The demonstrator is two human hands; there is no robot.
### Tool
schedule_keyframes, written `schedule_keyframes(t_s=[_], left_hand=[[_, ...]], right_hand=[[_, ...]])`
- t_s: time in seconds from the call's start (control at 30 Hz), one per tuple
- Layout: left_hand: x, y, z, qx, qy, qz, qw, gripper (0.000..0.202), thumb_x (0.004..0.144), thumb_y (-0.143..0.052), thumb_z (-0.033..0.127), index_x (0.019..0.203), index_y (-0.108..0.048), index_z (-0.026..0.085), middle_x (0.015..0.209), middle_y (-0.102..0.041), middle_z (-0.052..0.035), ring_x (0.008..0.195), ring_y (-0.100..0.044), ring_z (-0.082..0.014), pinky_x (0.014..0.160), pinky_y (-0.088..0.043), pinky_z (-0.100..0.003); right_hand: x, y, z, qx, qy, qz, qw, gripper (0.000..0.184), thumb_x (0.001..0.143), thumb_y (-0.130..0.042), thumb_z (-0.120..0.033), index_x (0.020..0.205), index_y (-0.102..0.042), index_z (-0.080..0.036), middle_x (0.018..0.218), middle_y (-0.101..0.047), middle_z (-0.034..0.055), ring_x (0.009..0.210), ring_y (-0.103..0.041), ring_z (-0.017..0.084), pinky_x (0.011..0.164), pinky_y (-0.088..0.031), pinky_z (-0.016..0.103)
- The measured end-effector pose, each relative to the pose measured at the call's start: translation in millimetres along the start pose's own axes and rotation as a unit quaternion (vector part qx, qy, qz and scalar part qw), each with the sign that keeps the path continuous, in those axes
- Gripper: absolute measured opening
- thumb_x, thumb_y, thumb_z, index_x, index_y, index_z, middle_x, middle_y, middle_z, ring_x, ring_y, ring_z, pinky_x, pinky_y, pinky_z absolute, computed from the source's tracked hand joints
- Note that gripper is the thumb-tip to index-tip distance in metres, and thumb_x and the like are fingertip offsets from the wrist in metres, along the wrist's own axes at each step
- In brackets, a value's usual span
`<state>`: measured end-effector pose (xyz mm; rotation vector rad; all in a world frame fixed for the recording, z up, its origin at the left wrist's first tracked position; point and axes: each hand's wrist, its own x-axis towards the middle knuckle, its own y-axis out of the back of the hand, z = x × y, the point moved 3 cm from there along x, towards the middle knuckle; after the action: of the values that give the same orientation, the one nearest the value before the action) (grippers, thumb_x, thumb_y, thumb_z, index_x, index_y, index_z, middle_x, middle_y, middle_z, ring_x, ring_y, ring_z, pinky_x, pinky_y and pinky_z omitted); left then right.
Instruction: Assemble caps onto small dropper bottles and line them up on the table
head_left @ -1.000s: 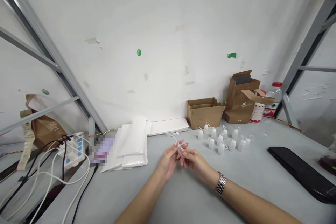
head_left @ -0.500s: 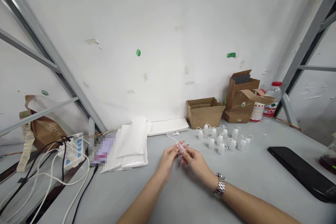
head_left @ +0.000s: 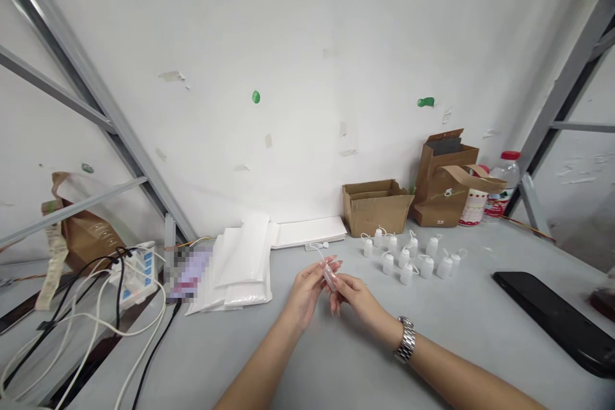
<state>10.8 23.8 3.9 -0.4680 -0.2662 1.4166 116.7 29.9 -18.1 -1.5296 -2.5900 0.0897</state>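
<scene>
My left hand (head_left: 307,289) and my right hand (head_left: 355,295) meet over the grey table (head_left: 461,327), fingers pinched together on a small clear vial (head_left: 330,277) held between them. A thin white cord runs up from the vial toward a small white tag (head_left: 316,246) on the table. A metal watch (head_left: 406,339) is on my right wrist. To the right of the hands stand several small white bottles (head_left: 408,256) with looped caps.
White pouches (head_left: 243,262) lie stacked to the left, a flat white pack (head_left: 307,230) behind. A cardboard box (head_left: 377,205), paper bag (head_left: 444,179) and water bottle (head_left: 502,179) line the wall. A black tablet (head_left: 552,317) lies at right. Power strip (head_left: 137,272) and cables sit far left.
Both hands stay together on the vial with only small finger shifts. The camera view has drifted slightly.
</scene>
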Motion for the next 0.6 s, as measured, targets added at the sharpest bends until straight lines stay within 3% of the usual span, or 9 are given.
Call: schedule_keyframes(t_s=[0.23, 0.6], left_hand=[[1.7, 0.4, -4.1, 0.015, -0.001, 0.015, 1.0, 0.041, 0.069, -0.063, 0.042, 0.098, -0.065, 0.013, 0.098, -0.067, -0.0132, 0.097, -0.057, -0.0239, 0.084, -0.037, -0.032], [3.6, 1.1, -9.4, 0.039, -0.028, 0.001, 0.999, 0.043, 0.072, -0.059, 0.043, 0.102, -0.063, 0.012, 0.098, -0.067, -0.0151, 0.101, -0.056, -0.0263, 0.089, -0.036, -0.037]], right_hand=[[0.4, 0.0, 3.8, -0.039, 0.001, 0.021, 0.999, 0.045, 0.075, -0.042, -0.062, 0.069, -0.049, -0.018, 0.046, -0.052, -0.0021, 0.043, -0.048, 0.012, 0.049, -0.038, 0.026], [-2.4, 2.6, 1.4, -0.11, 0.011, 0.101, 0.989, 0.04, 0.08, -0.041, -0.055, 0.066, -0.048, -0.018, 0.047, -0.051, -0.0026, 0.045, -0.047, 0.012, 0.051, -0.039, 0.025]])
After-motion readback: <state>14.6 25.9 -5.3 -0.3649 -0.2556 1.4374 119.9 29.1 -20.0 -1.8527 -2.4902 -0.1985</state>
